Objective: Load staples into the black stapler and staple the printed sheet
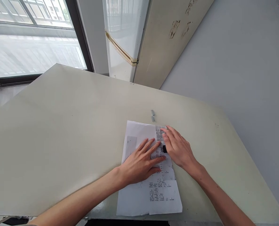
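Note:
My left hand (pixel 142 161) lies flat with its fingers spread on white sheets of paper (pixel 132 201) that carry dense black print along their right side. My right hand (pixel 178 146) curls over the right edge of the sheets, its fingertips near the upper right corner. A small black object (pixel 164 149) shows beneath its thumb and palm; most of it is covered, so its kind is unclear. Just beyond the top of the sheets lie two short grey strips (pixel 152 112) that look like staples.
The pale table (pixel 59 135) spreads out to the left and right of the sheets. Behind its far edge stands a white fridge (pixel 122 25) with a beige side. A grey wall (pixel 243 56) borders the right, and a glass door (pixel 31 37) is at the far left.

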The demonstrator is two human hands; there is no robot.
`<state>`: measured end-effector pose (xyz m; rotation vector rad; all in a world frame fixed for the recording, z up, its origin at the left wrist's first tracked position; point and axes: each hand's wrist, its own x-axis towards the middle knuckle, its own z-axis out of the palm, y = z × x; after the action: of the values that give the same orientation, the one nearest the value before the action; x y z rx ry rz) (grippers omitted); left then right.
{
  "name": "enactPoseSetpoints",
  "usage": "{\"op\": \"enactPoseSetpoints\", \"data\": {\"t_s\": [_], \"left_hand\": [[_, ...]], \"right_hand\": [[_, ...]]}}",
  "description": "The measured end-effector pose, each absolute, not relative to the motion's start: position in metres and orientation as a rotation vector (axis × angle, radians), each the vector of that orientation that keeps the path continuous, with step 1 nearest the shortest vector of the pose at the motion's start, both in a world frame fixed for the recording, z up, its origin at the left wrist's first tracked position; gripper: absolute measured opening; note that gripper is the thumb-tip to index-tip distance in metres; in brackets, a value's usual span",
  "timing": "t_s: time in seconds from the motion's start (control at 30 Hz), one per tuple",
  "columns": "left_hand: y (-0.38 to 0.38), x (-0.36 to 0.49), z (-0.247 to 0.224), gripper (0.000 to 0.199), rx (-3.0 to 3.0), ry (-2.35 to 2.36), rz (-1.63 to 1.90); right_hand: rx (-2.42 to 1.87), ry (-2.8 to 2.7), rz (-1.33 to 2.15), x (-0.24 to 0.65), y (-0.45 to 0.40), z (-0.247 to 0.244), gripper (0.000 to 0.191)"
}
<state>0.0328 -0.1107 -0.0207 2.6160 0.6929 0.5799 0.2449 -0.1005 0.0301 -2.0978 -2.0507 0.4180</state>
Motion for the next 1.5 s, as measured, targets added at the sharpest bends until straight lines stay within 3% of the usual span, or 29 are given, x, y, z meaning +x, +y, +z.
{"op": "enactPoseSetpoints", "data": {"t_s": [0.23, 0.47, 0.73, 0.87, 1.3, 1.5], "left_hand": [[-0.114, 0.033, -0.022, 0.047, 2.61, 0.691, 0.623], [-0.106, 0.034, -0.026, 0.045, 2.635, 0.713, 0.597], [-0.086, 0.018, -0.021, 0.056, 2.664, 0.663, 0.526], [-0.079, 0.002, -0.014, 0.052, 2.669, 0.702, 0.521], [-0.06, -0.061, 0.011, 0.042, 2.753, 0.754, 0.45], [-0.079, -0.048, 0.032, 0.018, 2.597, 0.745, 0.55]], "right_hand": [[-2.023, -2.189, 0.058, 0.229, -0.101, 0.015, 0.05], [-1.824, -1.828, 0.453, 0.257, -0.097, 0.021, 0.048], [-1.591, -2.101, 0.331, 0.311, -0.146, 0.0, 0.038], [-1.678, -2.006, 0.292, 0.324, -0.155, -0.009, 0.035], [-1.609, -1.579, 0.718, 0.341, -0.156, -0.017, 0.039], [-1.678, -1.232, 0.735, 0.34, -0.157, -0.014, 0.042]]}}
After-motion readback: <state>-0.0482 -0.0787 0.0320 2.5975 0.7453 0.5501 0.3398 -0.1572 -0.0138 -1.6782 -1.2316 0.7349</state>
